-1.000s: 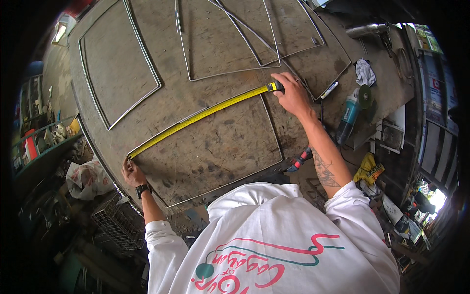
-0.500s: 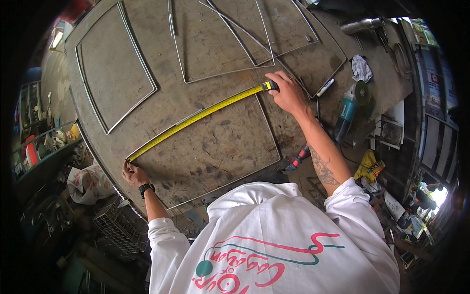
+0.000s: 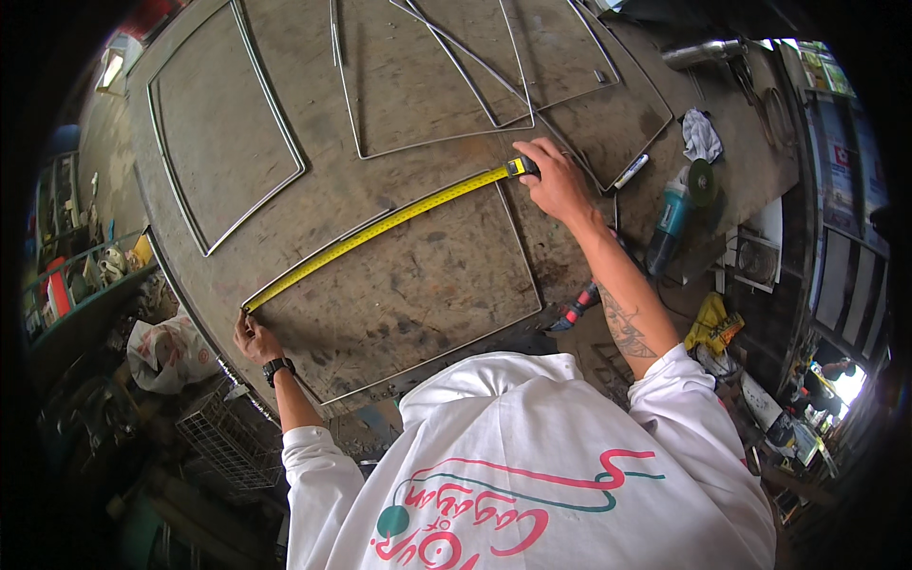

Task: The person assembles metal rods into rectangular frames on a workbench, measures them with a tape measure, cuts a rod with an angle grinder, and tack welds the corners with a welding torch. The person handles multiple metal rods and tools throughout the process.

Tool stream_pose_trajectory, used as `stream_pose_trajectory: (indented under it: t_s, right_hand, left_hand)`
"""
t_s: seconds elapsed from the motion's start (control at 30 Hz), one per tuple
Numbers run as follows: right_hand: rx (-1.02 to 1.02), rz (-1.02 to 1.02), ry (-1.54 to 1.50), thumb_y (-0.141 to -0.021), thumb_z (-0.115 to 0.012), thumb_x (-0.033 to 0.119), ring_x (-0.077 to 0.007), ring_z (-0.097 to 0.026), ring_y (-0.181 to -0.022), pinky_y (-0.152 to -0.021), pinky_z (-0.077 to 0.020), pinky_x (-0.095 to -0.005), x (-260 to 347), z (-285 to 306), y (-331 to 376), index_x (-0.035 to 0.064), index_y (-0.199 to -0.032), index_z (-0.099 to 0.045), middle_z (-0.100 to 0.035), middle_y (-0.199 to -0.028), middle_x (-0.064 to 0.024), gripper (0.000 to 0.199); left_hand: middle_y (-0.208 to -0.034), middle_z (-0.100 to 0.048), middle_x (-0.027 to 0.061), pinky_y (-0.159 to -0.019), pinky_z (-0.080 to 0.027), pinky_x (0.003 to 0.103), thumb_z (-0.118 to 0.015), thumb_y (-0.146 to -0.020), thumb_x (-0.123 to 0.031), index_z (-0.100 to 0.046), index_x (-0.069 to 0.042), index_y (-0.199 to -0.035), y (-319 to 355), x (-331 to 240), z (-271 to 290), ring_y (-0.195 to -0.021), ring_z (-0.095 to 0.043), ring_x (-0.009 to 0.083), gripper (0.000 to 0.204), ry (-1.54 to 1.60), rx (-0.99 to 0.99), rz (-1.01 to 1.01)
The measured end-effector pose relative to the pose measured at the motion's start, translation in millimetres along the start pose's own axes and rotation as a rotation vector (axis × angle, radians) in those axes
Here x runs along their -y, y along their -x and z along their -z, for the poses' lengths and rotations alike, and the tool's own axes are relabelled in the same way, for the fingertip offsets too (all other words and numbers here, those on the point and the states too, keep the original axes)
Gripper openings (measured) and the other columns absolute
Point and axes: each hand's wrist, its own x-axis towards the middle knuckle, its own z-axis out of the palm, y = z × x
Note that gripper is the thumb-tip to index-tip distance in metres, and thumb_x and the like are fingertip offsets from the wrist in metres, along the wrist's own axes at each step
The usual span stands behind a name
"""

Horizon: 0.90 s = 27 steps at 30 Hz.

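L hand (image 3: 255, 339): fingers drawn together, nearly no gap, look pinched on the end of the yellow tape blade (image 3: 380, 229) at the L corner of the near frame (image 3: 520, 247); exact finger placement too small to tell. R hand (image 3: 559, 182): fingers curled part-closed round the dark tape case (image 3: 522, 167), just past the near frame's far R corner.

Tape blade btwn hands is pulled out, running along the near frame's far side, approx. corner to corner. So far: tape's out & lined up w/ that one side. No tape on the near frame's other sides; can't make out any mark on the metal, nor the reading, so can't say if this length is settled. Remaining sides look unmeasured at this moment, though that's a judgement only.

Further out, all on same worktop (image 3: 418, 296): L frame (image 3: 270, 90) beyond near frame to its L; overlapping frames (image 3: 418, 145) straight beyond it. R of near frame: white marker (image 3: 631, 172), teal grinder (image 3: 673, 214), & farther off a crumpled rag (image 3: 701, 136).
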Motion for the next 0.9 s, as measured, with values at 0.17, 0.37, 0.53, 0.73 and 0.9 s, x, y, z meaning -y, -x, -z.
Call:
stream_pose_trajectory:
  t_s: [0.17, 0.37, 0.53, 0.73, 0.9]
  right_hand:
    - [0.04, -0.028, -0.027, -0.087, -0.076, 0.002, -0.0376, -0.062, -0.12, -0.098, -0.0511, -0.0464, 3.2, 1.3, -1.2, 0.0099, -0.138, -0.061, -0.061, -0.134, -0.0119, 0.054]
    - [-0.016, -0.039, -0.013, -0.087, -0.074, 0.002, -0.0371, -0.063, -0.115, -0.094, -0.0532, -0.0477, 0.6, -5.6, 1.8, 0.0133, -0.137, -0.063, -0.062, -0.131, -0.007, 0.053]
    - [-0.024, -0.051, -0.01, -0.087, -0.074, 0.001, -0.0366, -0.063, -0.115, -0.094, -0.0533, -0.0477, -0.2, -7.0, 2.8, 0.0141, -0.137, -0.063, -0.061, -0.132, -0.0066, 0.053]
    - [-0.042, -0.059, -0.028, -0.087, -0.074, 0.001, -0.037, -0.063, -0.115, -0.094, -0.0535, -0.048, 1.0, -7.5, 2.3, 0.0153, -0.137, -0.063, -0.061, -0.134, -0.0061, 0.053]
    - [-0.047, -0.061, -0.008, -0.086, -0.074, 0.001, -0.0376, -0.063, -0.115, -0.095, -0.0539, -0.0481, -3.8, -9.3, 0.6, 0.0154, -0.136, -0.064, -0.061, -0.133, -0.0062, 0.053]
  left_hand:
    - [-0.112, -0.064, 0.0095, -0.089, -0.052, 0.036, -0.067, -0.101, -0.02, -0.073, -0.017, -0.131, -2.8, 15.4, -0.1, -0.097, -0.064, 0.0223, 0.031, 0.041, 0.013, 0.009]
    - [-0.11, -0.064, 0.0077, -0.088, -0.051, 0.036, -0.068, -0.101, -0.021, -0.075, -0.018, -0.129, -3.1, 14.3, -2.7, -0.095, -0.064, 0.0209, 0.029, 0.041, 0.014, 0.041]
    - [-0.108, -0.063, 0.0056, -0.085, -0.051, 0.035, -0.069, -0.101, -0.021, -0.076, -0.019, -0.13, 0.1, 11.7, -4.2, -0.091, -0.062, 0.0186, 0.03, 0.119, 0.001, 0.043]
    - [-0.107, -0.063, 0.0045, -0.084, -0.05, 0.034, -0.069, -0.101, -0.02, -0.076, -0.018, -0.129, -0.9, 12.6, -1.0, -0.09, -0.061, 0.0174, 0.029, 0.136, 0.016, 0.055]
    - [-0.106, -0.063, 0.0047, -0.084, -0.05, 0.034, -0.07, -0.1, -0.02, -0.077, -0.018, -0.129, -0.9, 13.1, -2.0, -0.09, -0.061, 0.0175, 0.029, 0.177, 0.031, 0.044]
